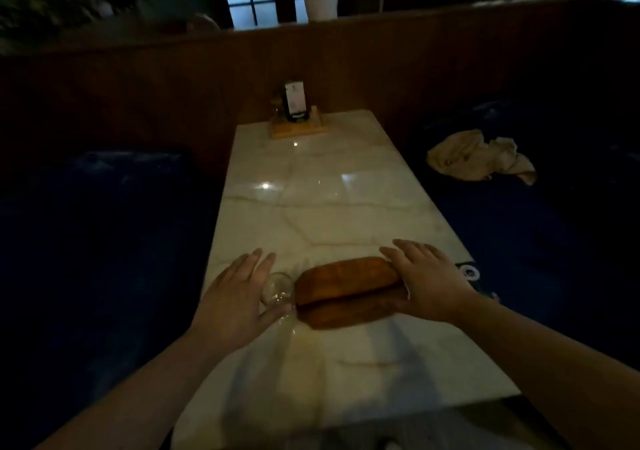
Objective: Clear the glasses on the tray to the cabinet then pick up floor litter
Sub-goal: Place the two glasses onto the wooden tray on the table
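Note:
A clear glass (277, 288) stands on the marble table (311, 207) at the left end of a wooden tray (349, 281). My left hand (235, 304) presses against the glass, thumb curled around its lower part, fingers stretched out past it. My right hand (426, 283) covers the tray's right end with spread fingers and the thumb at its edge. The tray looks tilted, its near side dark. No cabinet or floor litter is in view.
A wooden condiment holder (298, 117) with a menu card stands at the table's far end. Dark blue booth seats flank the table; a crumpled beige cloth (481, 155) lies on the right seat. A wooden partition closes the booth behind. The light is dim.

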